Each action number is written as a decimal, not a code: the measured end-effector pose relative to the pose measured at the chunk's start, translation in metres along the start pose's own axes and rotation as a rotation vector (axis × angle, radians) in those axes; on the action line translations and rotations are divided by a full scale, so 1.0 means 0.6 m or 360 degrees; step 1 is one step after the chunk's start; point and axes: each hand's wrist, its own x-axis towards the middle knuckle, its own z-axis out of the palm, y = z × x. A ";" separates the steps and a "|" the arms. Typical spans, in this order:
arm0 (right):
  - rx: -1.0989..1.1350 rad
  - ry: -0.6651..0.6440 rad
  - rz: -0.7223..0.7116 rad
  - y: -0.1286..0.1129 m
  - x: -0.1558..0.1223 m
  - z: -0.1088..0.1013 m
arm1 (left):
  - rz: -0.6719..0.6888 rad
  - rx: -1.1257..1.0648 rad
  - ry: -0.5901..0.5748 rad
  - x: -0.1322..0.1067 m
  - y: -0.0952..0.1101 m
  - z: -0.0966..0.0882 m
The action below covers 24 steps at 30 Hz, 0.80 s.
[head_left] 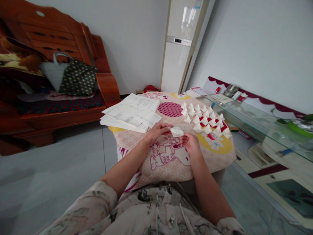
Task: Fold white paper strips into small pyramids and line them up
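Fingers of the left hand [159, 131] were clamped on the left end of one white folded paper [176, 132]; fingers of the right hand [191, 142] pinched its right end. Paper sat between the two hands, over the cloth-covered desk [210, 160], neither hand nearer; long axis ran left to right, dipping slightly rightward. Beyond the right hand: pointed paper pieces [204, 121], about twenty in rough rows, exact count uncertain. Beyond the left: one pile of printed sheets [130, 112], number not tellable. Farther out: one wooden settee [111, 87] left, one glass shelf [259, 127] right.
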 end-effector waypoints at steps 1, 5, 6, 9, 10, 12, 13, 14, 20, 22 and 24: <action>0.0019 -0.0005 0.0006 -0.001 -0.002 0.001 | 0.0003 0.0003 0.0012 0.000 0.000 0.000; 0.0011 -0.0051 0.0007 -0.003 -0.007 0.004 | 0.0039 -0.0007 0.0088 0.001 -0.001 0.001; -0.0008 -0.0060 0.0004 -0.003 -0.007 0.005 | 0.0050 -0.0009 0.0105 0.001 0.000 0.001; -0.0047 -0.0083 -0.0014 -0.002 -0.008 0.005 | 0.0056 0.0007 0.0134 0.000 0.003 0.004; -0.0049 -0.0090 -0.0022 -0.002 -0.008 0.005 | 0.0053 0.0012 0.0139 0.000 0.004 0.004; -0.0047 -0.0107 -0.0045 -0.001 -0.009 0.004 | 0.0051 0.0020 0.0144 -0.001 0.006 0.004; -0.0049 -0.0117 -0.0054 0.000 -0.009 0.003 | 0.0058 0.0022 0.0143 0.000 0.006 0.004; -0.0053 -0.0128 -0.0061 0.000 -0.010 0.003 | 0.0072 0.0025 0.0140 0.000 0.005 0.003; -0.0080 -0.0146 -0.0016 -0.007 -0.017 0.005 | 0.0225 0.0112 0.0130 0.010 -0.007 -0.004; -0.0082 -0.0155 -0.0008 -0.010 -0.019 0.006 | 0.0260 0.0154 0.0155 0.013 -0.010 -0.006; -0.0088 -0.0170 -0.0015 -0.011 -0.021 0.007 | 0.0285 0.0197 0.0177 0.014 -0.010 -0.007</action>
